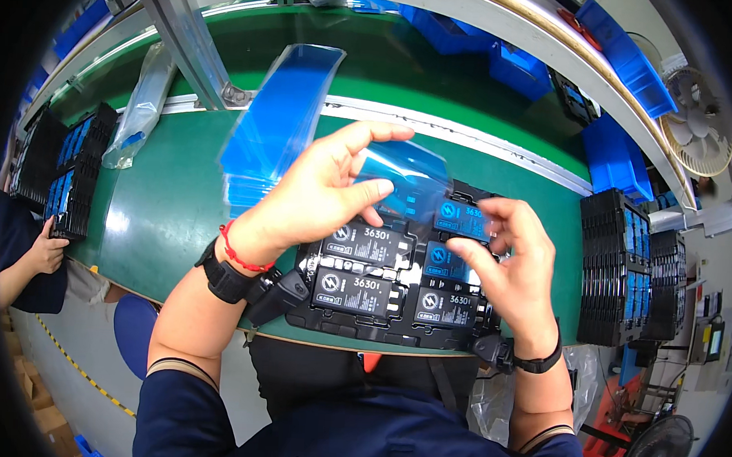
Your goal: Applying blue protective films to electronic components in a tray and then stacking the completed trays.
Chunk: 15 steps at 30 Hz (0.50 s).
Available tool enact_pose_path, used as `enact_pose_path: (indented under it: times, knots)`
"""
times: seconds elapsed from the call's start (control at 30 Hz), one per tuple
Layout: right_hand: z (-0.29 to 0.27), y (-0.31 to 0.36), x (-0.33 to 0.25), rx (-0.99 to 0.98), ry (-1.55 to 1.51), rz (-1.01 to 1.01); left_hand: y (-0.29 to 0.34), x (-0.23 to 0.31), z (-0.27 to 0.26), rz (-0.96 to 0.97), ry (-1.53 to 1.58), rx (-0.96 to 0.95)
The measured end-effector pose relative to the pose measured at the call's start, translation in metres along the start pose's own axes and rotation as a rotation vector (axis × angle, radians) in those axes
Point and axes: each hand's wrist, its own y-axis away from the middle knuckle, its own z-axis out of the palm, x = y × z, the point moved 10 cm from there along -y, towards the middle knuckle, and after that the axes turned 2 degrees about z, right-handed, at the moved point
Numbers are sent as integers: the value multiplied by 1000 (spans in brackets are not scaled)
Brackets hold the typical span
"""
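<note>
Dark blue sleeves (pixel 357 440) of the wearer fill the lower edge, both forearms rising from them toward a green work surface (pixel 162 211). Left hand (pixel 318 195), with a red cord and a black wrist strap, pinches a clear blue-tinted protective film (pixel 405 181) between thumb and fingers; the film curls upward and is partly lifted away. Right hand (pixel 507 263), wearing a black wristband, grasps a flat black battery pack (pixel 462 220) by its edge between thumb and fingers, held just above the tray with the film's lower end seemingly still touching its face. Directly beneath both hands lies a black moulded tray (pixel 378 323) near the front edge of the surface, holding several more flat black battery packs (pixel 355 292) laid label-up in rows. Beyond the left hand, a stack of loose blue film sheets (pixel 276 131) stands blurred above the surface. Farther left, upright black trays (pixel 74 175) are touched by another person's hand (pixel 48 251). At right, a tall stack of black trays (pixel 617 268) stands beside the surface, with blue bins (pixel 614 153) behind it and a pale fan (pixel 701 121) at the far right rim.
</note>
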Motion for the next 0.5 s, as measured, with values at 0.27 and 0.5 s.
enact_pose_path:
  times: [0.27, 0.5]
  knots:
    - [25, -14, 1, -3, -540, 0, 5, 13, 15, 142, 100, -72]
    - [3, 1, 1, 100, -481, 44, 8, -13, 13, -140, -12, -65]
